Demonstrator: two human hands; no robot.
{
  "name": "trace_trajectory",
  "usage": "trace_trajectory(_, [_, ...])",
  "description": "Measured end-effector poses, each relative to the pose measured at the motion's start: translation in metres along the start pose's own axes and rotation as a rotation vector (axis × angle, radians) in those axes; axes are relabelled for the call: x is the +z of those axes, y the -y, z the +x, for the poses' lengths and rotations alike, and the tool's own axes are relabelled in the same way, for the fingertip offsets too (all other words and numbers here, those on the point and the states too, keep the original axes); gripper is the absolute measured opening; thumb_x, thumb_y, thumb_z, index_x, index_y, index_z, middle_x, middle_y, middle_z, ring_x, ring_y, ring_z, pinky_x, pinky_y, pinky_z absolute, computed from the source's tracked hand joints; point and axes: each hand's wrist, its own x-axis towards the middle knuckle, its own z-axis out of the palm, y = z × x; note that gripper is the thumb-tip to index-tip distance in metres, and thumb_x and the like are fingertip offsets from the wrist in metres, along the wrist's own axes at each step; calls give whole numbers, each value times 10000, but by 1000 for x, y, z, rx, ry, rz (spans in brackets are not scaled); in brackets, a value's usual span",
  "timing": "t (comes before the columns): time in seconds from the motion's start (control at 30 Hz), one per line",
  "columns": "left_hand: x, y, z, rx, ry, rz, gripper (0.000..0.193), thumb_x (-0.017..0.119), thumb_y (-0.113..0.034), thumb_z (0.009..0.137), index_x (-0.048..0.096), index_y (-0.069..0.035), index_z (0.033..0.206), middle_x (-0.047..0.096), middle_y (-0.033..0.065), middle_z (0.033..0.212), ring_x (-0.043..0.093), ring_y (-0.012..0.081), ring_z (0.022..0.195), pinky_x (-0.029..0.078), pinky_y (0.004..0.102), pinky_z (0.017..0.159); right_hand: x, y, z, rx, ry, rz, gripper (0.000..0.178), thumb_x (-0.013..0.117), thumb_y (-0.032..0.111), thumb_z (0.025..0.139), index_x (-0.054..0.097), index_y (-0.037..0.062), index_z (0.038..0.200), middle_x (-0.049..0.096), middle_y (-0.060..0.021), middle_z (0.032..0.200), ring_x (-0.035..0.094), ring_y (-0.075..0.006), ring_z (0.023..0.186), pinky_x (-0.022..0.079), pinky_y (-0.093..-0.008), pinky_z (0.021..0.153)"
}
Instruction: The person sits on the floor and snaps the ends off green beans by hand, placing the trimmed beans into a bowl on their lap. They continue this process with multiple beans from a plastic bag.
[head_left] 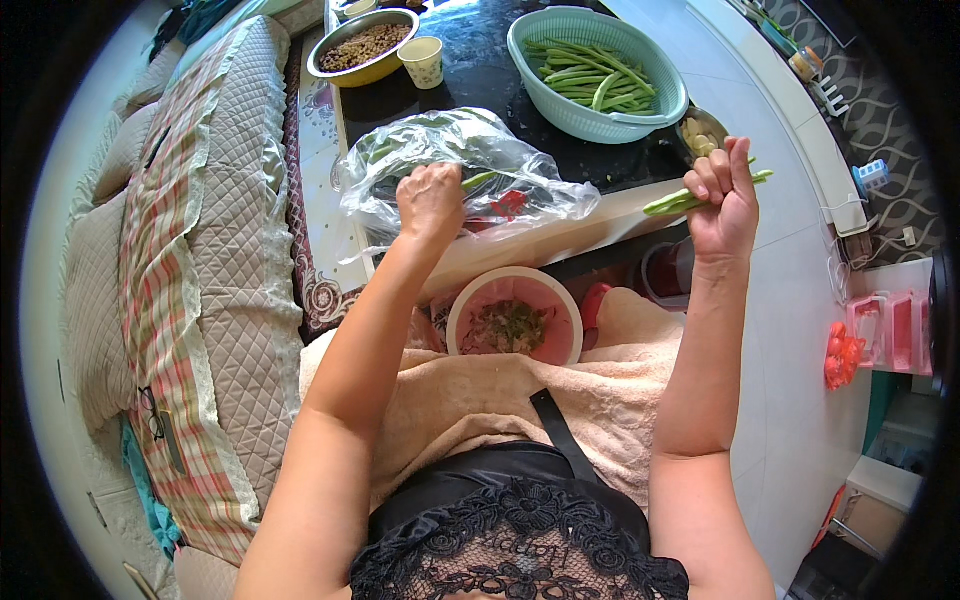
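Observation:
My left hand point(432, 200) is closed over the near side of a clear plastic bag point(390, 150). One green bean point(480, 180) sticks out to the right from its fingers. More green shows dimly through the bag, which bears a red print. Raised at the right, past the table's edge, my right hand point(725, 205) is closed around a few green beans point(672, 203), their ends poking out on both sides. A light-blue plastic basket point(560, 108) of long green beans stands farther back on the dark table.
Below the table edge, a pink bin point(566, 345) holds green scraps. A metal bowl point(340, 75) of brown nuts or beans and a paper cup point(422, 62) stand at back left. A small bowl point(702, 130) with pale pieces is near my right hand. A quilted sofa point(235, 250) lies left.

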Motion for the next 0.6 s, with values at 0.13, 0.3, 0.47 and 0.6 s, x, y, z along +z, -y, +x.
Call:
trace_trajectory(0.13, [-28,0,-6,61,-227,45,130,711,-133,756,597,-90,799,674,51,859,643,251,876,478,392,780,12,-1,-7,3,29,-131,281,611,362,940,539,95,888,276,62,557,251,-59,490,269,-217,468])
trace_trajectory(0.3, [-83,1,-22,73,-238,-147,173,723,-122,771,650,-77,922,678,73,866,655,249,840,481,365,772,14,-10,-13,79,82,-262,301,636,350,928,623,76,805,411,60,570,346,-40,465,267,-206,431])
trace_trajectory(0.47, [-92,9,-27,-75,-172,-1036,181,695,-51,842,659,-27,1017,684,73,888,649,136,794,512,265,741,45,-30,-30,87,125,-648,145,666,173,906,722,50,960,650,9,754,438,-3,533,329,-165,466])
trace_trajectory(0.6, [-84,-13,-30,-161,94,-1682,219,679,-113,887,642,-4,1073,687,78,919,640,119,806,515,255,771,64,-49,-42,31,242,-729,203,731,110,849,715,18,1029,687,18,859,498,1,635,401,-153,576])
